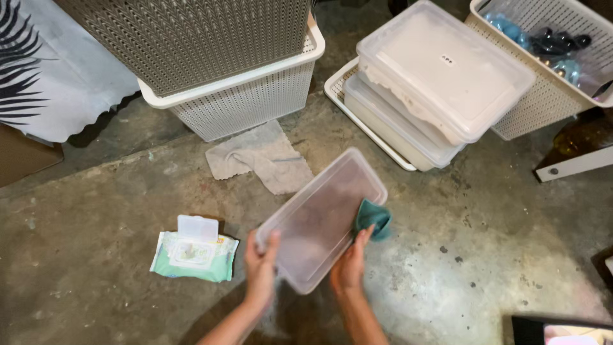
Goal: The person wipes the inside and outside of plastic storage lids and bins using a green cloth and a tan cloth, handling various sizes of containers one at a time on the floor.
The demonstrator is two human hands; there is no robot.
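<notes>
Clear plastic lid (319,217) gripped by left hand (260,265); right hand (349,265) seemingly presses teal cloth (373,218).

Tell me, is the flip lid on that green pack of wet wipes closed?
No, the wet wipes pack lies on the concrete floor with its white flip lid standing open above the label.

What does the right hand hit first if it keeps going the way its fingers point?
The right hand points up and slightly right along the edge of the clear plastic lid. First in that line is the teal cloth at its fingertips, probably already touching; depth is unclear. Beyond lie the stacked clear containers.
</notes>
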